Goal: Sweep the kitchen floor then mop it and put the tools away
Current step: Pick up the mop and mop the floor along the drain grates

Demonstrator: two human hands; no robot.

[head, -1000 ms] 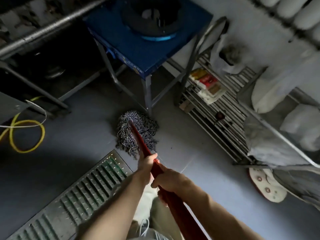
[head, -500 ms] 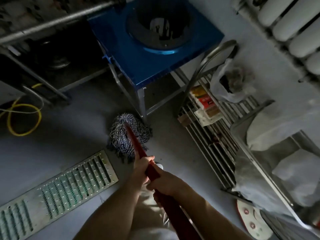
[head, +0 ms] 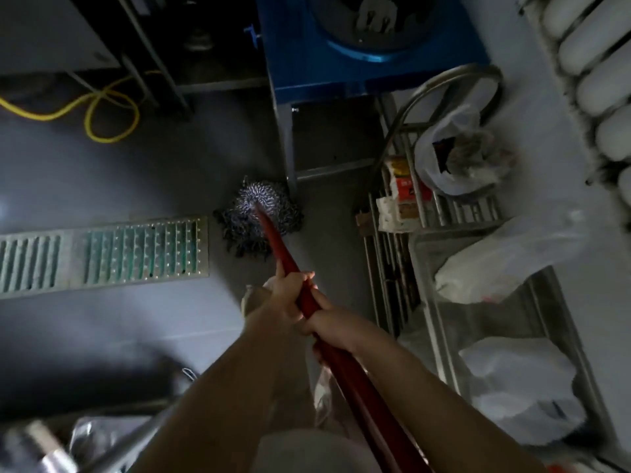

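Observation:
A mop with a red handle (head: 278,245) runs from my body down to its grey string head (head: 259,213), which lies on the grey floor (head: 170,172) beside a leg of the blue stand. My left hand (head: 285,297) grips the handle lower down, index finger stretched along it. Just behind it, my right hand (head: 329,324) grips the handle too. Both forearms reach in from the bottom of the view.
A metal drain grate (head: 102,254) lies left of the mop head. The blue stand (head: 341,70) is ahead, a yellow hose (head: 102,110) at the far left. A wire rack (head: 426,216) with plastic bags (head: 457,151) fills the right side.
The view has swung, so the grate now lies level at the left. The mop head has stayed by the stand's leg. Both hands keep their grip on the handle.

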